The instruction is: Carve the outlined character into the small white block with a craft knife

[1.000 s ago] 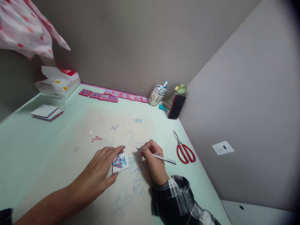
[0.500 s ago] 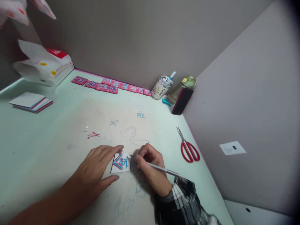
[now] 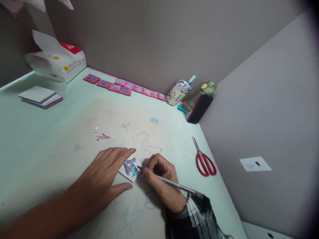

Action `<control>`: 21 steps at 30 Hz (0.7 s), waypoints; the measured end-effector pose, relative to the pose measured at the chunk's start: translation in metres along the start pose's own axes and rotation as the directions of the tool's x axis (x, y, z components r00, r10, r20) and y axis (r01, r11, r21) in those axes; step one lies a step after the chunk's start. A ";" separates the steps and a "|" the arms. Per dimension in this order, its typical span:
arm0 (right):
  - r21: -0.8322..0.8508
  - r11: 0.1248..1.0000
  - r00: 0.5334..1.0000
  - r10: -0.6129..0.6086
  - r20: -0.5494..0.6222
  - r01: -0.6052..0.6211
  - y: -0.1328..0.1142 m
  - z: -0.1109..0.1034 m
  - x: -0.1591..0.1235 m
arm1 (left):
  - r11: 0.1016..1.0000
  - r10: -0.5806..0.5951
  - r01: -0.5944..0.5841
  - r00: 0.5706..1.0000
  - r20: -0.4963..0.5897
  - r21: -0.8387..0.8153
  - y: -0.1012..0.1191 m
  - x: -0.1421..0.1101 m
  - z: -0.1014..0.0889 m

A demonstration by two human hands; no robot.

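A small white square card (image 3: 135, 177), with red and blue strokes drawn as a character, lies tilted on the desk. My left hand (image 3: 107, 172) rests flat at its left side, fingers stretched and thumb apart, covering part of the card. In a pen grip, my right hand (image 3: 161, 179) is closed around a slim silver craft knife (image 3: 171, 182). The knife's dark pointed tip is over the card, close to the blue strokes. Whether the blade touches the surface I cannot tell. Thin red and white scraps (image 3: 104, 136) lie beyond my left hand.
Red-handled scissors (image 3: 203, 159) lie to the right. A phone (image 3: 200, 109) leans by a greenish container (image 3: 209, 88) and a cup (image 3: 177, 93). Red character tiles (image 3: 119, 88) line the wall. Stacked cards (image 3: 37, 94) and a tissue pack (image 3: 66, 64) are at the left.
The card has turned counter-clockwise under my hands. The knife tip has come from beside the card's corner to over its drawn strokes. The whole view has shifted slightly.
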State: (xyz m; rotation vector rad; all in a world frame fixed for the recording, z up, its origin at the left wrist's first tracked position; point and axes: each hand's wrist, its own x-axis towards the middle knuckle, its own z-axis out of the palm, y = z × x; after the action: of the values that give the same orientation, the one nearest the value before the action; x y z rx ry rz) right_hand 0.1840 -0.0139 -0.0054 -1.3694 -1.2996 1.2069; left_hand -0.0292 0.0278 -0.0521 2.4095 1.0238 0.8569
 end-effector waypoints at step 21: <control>-0.074 0.997 1.000 0.010 0.007 -0.010 0.003 0.003 -0.002 | 0.997 -0.064 0.063 0.998 0.007 0.037 0.004 0.002 0.000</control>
State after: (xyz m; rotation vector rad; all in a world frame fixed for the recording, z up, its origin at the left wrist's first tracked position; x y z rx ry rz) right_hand 0.1817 -0.0163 -0.0084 -1.4269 -1.3559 1.1814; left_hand -0.0260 0.0263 -0.0496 2.3946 1.1159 0.8127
